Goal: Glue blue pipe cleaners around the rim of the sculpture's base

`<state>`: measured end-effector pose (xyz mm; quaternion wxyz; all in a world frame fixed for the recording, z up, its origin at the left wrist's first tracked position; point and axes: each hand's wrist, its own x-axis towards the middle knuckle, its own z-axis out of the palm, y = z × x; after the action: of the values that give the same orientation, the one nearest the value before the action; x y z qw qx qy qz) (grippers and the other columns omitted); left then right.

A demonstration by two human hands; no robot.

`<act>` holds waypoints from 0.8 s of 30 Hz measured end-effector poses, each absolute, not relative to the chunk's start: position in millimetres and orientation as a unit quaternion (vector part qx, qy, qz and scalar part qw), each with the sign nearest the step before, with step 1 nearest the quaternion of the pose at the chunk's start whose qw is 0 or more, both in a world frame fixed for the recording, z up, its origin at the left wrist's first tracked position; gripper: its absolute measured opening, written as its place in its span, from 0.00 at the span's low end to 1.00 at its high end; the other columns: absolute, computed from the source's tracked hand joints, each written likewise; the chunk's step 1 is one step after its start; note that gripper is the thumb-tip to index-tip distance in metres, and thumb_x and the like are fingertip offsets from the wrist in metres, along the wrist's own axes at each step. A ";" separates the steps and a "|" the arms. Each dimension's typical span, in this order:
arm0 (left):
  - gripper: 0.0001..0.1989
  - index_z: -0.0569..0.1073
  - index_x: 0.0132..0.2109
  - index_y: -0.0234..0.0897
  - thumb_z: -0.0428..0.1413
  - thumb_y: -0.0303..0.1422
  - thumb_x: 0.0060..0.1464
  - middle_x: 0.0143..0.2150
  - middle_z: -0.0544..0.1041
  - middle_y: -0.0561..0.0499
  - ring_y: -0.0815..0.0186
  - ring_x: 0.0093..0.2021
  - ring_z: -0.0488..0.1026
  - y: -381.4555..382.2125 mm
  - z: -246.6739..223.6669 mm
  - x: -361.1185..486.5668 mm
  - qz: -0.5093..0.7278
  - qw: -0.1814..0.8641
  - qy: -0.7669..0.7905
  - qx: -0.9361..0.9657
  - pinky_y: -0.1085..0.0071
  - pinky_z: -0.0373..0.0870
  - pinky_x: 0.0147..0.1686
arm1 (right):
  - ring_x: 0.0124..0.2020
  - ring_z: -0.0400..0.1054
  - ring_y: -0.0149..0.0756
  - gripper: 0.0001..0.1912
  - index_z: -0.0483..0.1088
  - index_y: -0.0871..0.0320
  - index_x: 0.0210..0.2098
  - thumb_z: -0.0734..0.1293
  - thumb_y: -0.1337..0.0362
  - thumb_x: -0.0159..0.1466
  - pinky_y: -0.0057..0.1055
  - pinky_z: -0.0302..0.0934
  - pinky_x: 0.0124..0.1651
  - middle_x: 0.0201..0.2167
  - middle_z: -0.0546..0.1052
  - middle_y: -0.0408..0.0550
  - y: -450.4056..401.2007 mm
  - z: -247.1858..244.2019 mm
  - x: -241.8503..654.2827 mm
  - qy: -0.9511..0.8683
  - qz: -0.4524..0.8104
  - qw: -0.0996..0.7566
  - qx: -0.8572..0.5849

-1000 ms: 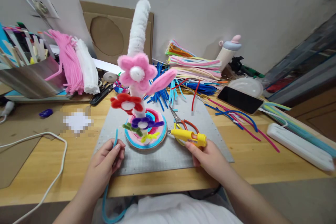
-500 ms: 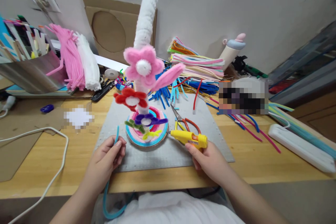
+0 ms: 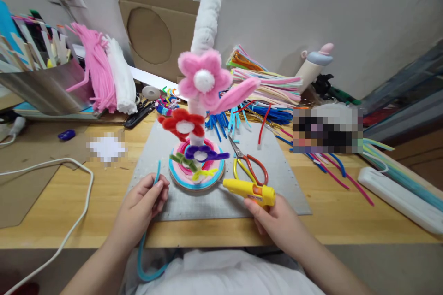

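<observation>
Between the fingers of my left hand (image 3: 147, 198) is a light blue pipe cleaner (image 3: 144, 262), its tip poking up and its tail curving down over the table edge. My right hand (image 3: 272, 216) grips a yellow glue gun (image 3: 249, 191), whose nozzle points left at the rim of a round base (image 3: 176, 176) ringed in blue and pink. From that base a white fuzzy post (image 3: 207, 14) rises, leaning a little right. On it are a pink flower (image 3: 204, 80), a red flower (image 3: 183, 125) and a purple flower (image 3: 201, 153). Behind the glue gun lie scissors (image 3: 251, 168) with red and yellow handles.
Under the base is a grey mat (image 3: 290, 193). Pipe cleaner bundles (image 3: 266, 84) and cut cardboard (image 3: 148, 32) are at the back. A metal holder (image 3: 48, 85) with sticks stands left, near a white cable (image 3: 88, 193). At right lies a white power strip (image 3: 398, 198).
The view has shifted slightly, so the flower post sits further right and higher. The glue gun's nozzle is a little lower beside the base rim. Both hands keep their holds.
</observation>
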<state>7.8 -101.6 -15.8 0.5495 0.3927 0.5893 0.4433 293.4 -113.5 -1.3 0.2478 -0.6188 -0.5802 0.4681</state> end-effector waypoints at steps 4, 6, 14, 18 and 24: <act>0.20 0.69 0.35 0.38 0.59 0.51 0.49 0.23 0.66 0.58 0.76 0.20 0.57 -102.2 -13.8 8.9 0.444 0.549 0.590 0.393 0.82 0.53 0.19 | 0.16 0.62 0.33 0.19 0.74 0.59 0.41 0.63 0.51 0.64 0.27 0.57 0.21 0.13 0.68 0.39 -118.6 -3.6 291.8 -0.597 0.467 0.232 -0.610; 0.20 0.69 0.35 0.38 0.59 0.51 0.49 0.23 0.66 0.58 0.76 0.20 0.57 -102.4 -13.5 9.2 0.445 0.547 0.590 0.393 0.82 0.53 0.19 | 0.17 0.63 0.33 0.18 0.74 0.59 0.39 0.63 0.50 0.64 0.26 0.57 0.21 0.15 0.69 0.40 -121.1 -6.8 293.4 -0.602 0.466 0.234 -0.605; 0.19 0.69 0.35 0.39 0.59 0.50 0.50 0.23 0.66 0.58 0.75 0.19 0.57 -102.1 -17.9 7.2 0.448 0.548 0.581 0.402 0.81 0.52 0.18 | 0.20 0.64 0.32 0.18 0.71 0.58 0.37 0.63 0.49 0.65 0.26 0.58 0.22 0.21 0.71 0.41 -120.9 -13.2 299.5 -0.594 0.451 0.252 -0.616; 0.18 0.69 0.35 0.39 0.57 0.50 0.52 0.23 0.67 0.58 0.75 0.19 0.57 -102.7 -19.9 5.7 0.448 0.553 0.574 0.406 0.81 0.52 0.19 | 0.19 0.64 0.33 0.18 0.72 0.58 0.37 0.63 0.49 0.64 0.27 0.58 0.23 0.17 0.69 0.40 -120.5 -12.0 297.1 -0.603 0.443 0.236 -0.620; 0.18 0.69 0.35 0.38 0.57 0.49 0.52 0.23 0.67 0.58 0.76 0.19 0.57 -103.4 -19.6 5.5 0.453 0.552 0.569 0.407 0.80 0.53 0.19 | 0.18 0.63 0.33 0.19 0.72 0.58 0.41 0.62 0.49 0.65 0.27 0.56 0.21 0.16 0.68 0.40 -120.1 -6.1 291.9 -0.616 0.446 0.216 -0.613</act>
<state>5.5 -103.4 -19.6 0.5516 0.4074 0.5693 0.4535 291.9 -120.1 -6.1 0.2155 -0.6129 -0.6159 0.4456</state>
